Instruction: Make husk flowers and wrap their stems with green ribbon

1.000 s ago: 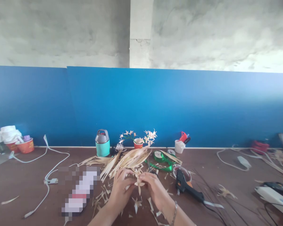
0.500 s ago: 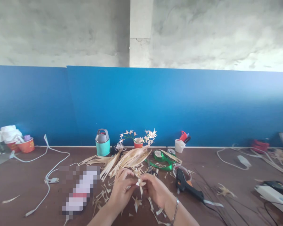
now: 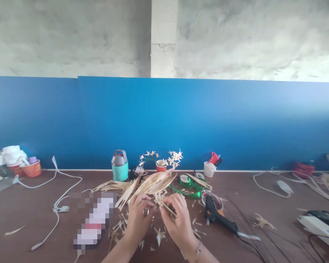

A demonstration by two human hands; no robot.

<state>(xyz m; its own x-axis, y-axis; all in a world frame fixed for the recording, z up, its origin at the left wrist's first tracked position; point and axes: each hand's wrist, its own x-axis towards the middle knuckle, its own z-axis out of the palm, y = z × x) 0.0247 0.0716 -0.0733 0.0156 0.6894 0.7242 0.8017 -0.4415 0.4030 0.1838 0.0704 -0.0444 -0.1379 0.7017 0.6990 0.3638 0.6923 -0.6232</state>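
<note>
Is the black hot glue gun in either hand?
No, the black hot glue gun lies on the brown table, beside the right hand pinching a pale straw strip.

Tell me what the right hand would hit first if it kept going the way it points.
Likely the pile of dried leaf strips, just beyond the right hand, which pinches a thin strip; depth is unclear.

Brown table [image 3: 30,204] w/ dry leaf strips [image 3: 150,184], black glue gun [image 3: 218,215], green ribbon [image 3: 190,186], white cable [image 3: 60,193], teal jar [image 3: 119,166] on it.
</note>
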